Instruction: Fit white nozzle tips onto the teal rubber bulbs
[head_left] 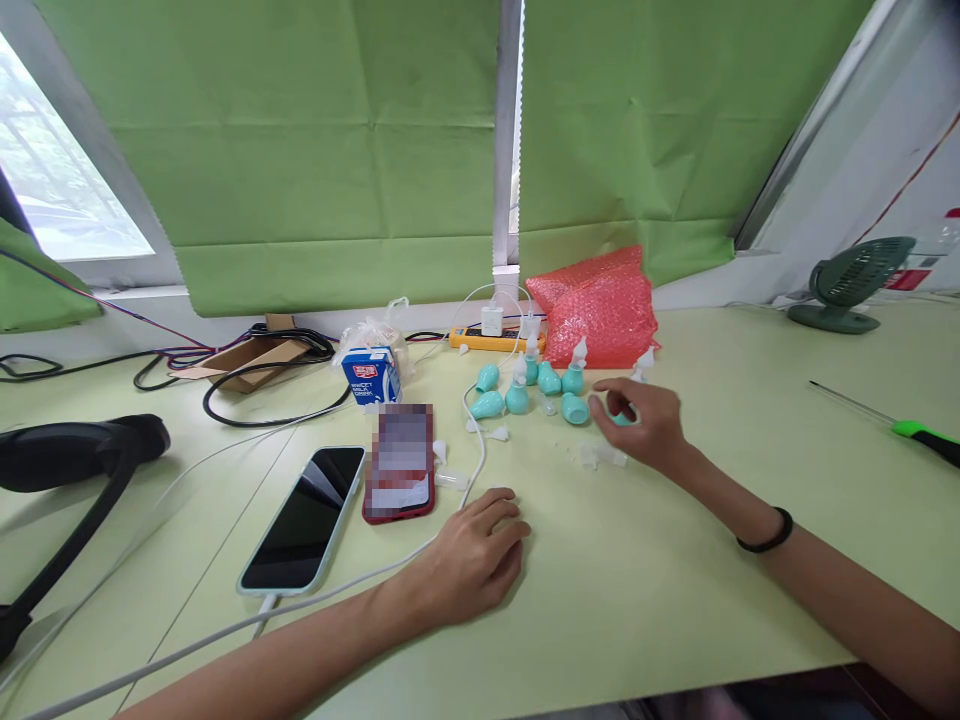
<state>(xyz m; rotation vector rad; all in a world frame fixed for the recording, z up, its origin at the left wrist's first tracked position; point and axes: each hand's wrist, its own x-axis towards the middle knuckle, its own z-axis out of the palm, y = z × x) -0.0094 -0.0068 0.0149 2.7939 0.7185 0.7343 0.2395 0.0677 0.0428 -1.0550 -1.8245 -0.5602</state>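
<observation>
My right hand (643, 422) hovers over the right end of a group of small teal squeeze bulbs. Its thumb and forefinger are apart, close to a teal bulb lying on its side (575, 409). Behind these fingers stands another bulb with a translucent nozzle (643, 364), its body mostly hidden. Several bulbs lie bare, while a few, such as this bulb (517, 397), stand upright with nozzles fitted. My left hand (480, 555) rests on the table beside a white cable, fingers loosely bent and holding nothing visible. Loose clear plastic pieces (602, 456) lie in front of the bulbs.
A red-cased phone (400, 465) and a pale-cased phone (304, 520) lie left. Behind stand a blue milk carton (373, 376), an orange power strip (487, 340) and a red bubble-wrap bag (600, 310). A screwdriver (911, 428) and green fan (851, 285) are right.
</observation>
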